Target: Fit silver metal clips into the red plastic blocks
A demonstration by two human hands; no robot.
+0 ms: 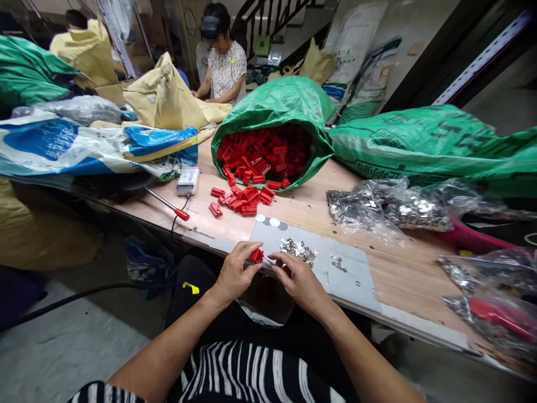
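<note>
At the table's front edge, my left hand point(234, 273) pinches a small red plastic part point(257, 256) between thumb and fingers. Close to its right side, my right hand point(301, 281) grips a thin metal piece point(269, 261) that points toward the red part; its exact kind is too small to make out. Just beyond my right hand, a pile of small shiny metal pieces point(298, 249) lies on a grey mat point(354, 266). A smaller cluster of metal bits point(338, 263) sits to the right of that pile. Loose red plastic parts point(247, 200) are scattered farther back.
An open green sack point(277, 101) spills red parts onto the wooden table point(312, 210). A red-handled screwdriver point(181, 214) and a small white box point(187, 180) lie left. Clear bags of metal pieces point(415, 207) stand right. Across the table, a person point(226, 70) sits working.
</note>
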